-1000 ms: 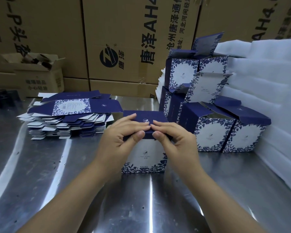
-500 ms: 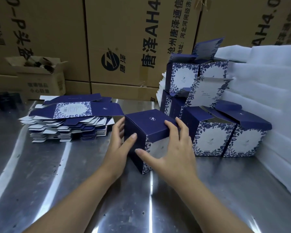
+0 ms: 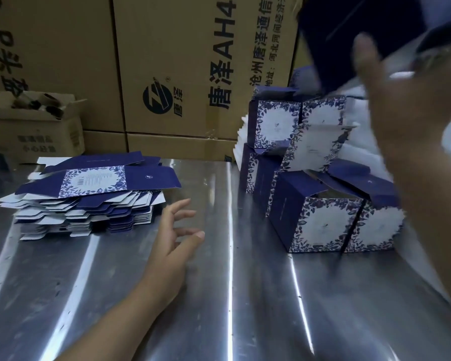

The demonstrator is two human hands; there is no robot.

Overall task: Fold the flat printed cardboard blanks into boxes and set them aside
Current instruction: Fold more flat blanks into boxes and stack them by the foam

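1. Stack of flat blanks (image 3: 89, 204) lies at ten o'clock on the metal table (image 3: 219, 295). It is uneven, with tabs poking out along its near edge, and the top blank (image 3: 97, 178) lies print up. A small open carton (image 3: 37, 126) stands behind it at the table's back edge.
2. The left hand (image 3: 177, 238) hovers low at the stack's right end, about eleven o'clock, with fingers spread and loose, grasping nothing.
3. Thin card like this should be light, fairly stiff across the panels and easy to crease. I would lift the top blank by its overhanging right edge, pinching a plain panel rather than a tab, since glossy sheets may slide off together.
4. The stretch of table at six o'clock gives room for folding. Big cartons (image 3: 180, 74) wall off the back at twelve.
5. A pile of finished boxes (image 3: 320, 220) fills two o'clock, stacked in tiers with several lids open and one leaning box (image 3: 315, 147). A knock could topple it.
6. The right hand (image 3: 406, 121) is raised at one o'clock above that pile, thumb on the near face of a folded box (image 3: 344, 35). The view is blurred and the fingers are hidden, so this seems to be a grasp across the box. An empty box crushes easily, so it is best held lightly near the corners.
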